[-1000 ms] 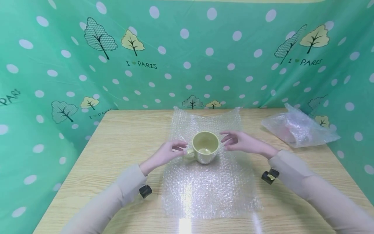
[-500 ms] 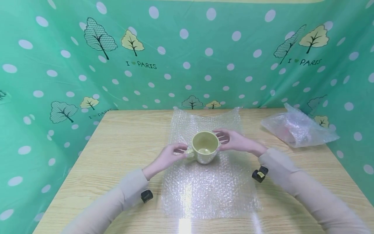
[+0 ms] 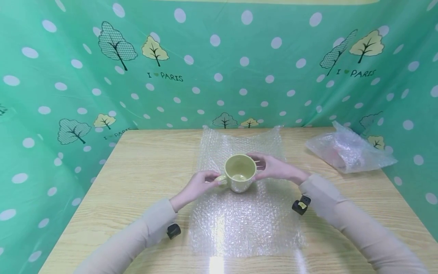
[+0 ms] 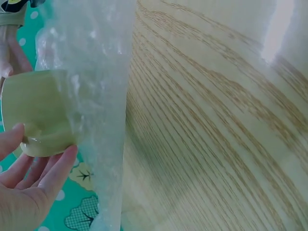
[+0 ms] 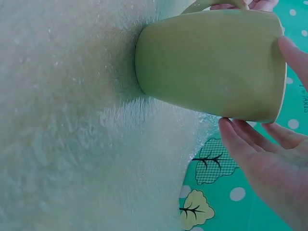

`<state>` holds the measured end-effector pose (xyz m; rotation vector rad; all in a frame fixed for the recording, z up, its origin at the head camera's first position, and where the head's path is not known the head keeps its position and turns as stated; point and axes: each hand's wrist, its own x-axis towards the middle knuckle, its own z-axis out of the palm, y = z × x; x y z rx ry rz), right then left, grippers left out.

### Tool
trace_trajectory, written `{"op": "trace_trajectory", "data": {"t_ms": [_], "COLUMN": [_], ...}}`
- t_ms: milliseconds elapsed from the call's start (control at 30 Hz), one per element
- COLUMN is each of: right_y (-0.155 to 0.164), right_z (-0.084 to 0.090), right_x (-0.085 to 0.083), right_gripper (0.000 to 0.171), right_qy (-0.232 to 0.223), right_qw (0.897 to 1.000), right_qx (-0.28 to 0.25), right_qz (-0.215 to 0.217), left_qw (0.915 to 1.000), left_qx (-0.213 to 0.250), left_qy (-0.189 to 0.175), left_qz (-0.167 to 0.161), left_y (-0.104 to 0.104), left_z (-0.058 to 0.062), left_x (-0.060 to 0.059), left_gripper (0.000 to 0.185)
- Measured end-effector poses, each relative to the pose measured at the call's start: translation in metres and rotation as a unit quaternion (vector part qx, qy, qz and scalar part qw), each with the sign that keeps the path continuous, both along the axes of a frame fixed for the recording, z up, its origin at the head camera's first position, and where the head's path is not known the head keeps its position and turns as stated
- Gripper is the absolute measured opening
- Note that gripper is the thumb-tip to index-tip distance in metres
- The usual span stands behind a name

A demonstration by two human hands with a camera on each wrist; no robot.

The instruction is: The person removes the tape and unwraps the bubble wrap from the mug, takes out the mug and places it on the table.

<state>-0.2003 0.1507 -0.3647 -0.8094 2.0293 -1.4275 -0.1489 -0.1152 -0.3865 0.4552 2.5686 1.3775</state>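
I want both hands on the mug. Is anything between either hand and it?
Nothing visible is. The left hand is at the handle of the pale green ceramic mug, the right hand at its far side, on the clear bubble wrap sheet.

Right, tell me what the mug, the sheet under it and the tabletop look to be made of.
Mug: likely glazed ceramic, pale yellow-green, with a smooth, slightly glossy, thick wall.
Sheet: clear plastic bubble wrap; rows of small air pockets show and it glints under the light.
Tabletop: light wood or wood-look laminate; the printed-looking grain and shiny glare leave it open.
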Motion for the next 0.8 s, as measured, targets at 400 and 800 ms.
{"op": "trace_trajectory", "data": {"t_ms": [400, 800], "right_y": [-0.007, -0.007], "right_z": [-0.006, 0.004], "right_x": [0.001, 0.007], "right_gripper": [0.085, 0.085], "right_qy": [0.01, 0.018], "right_qw": [1.0, 0.998], "right_qx": [-0.022, -0.01], "right_qz": [-0.018, -0.055], "left_qw": [0.9992, 0.9993], "left_qx": [-0.003, 0.019], "left_qy": [0.039, 0.031], "left_qz": [-0.009, -0.011], "left_y": [0.004, 0.004], "left_z": [0.0, 0.013], "left_x": [-0.001, -0.001], "left_gripper": [0.018, 0.017]}}
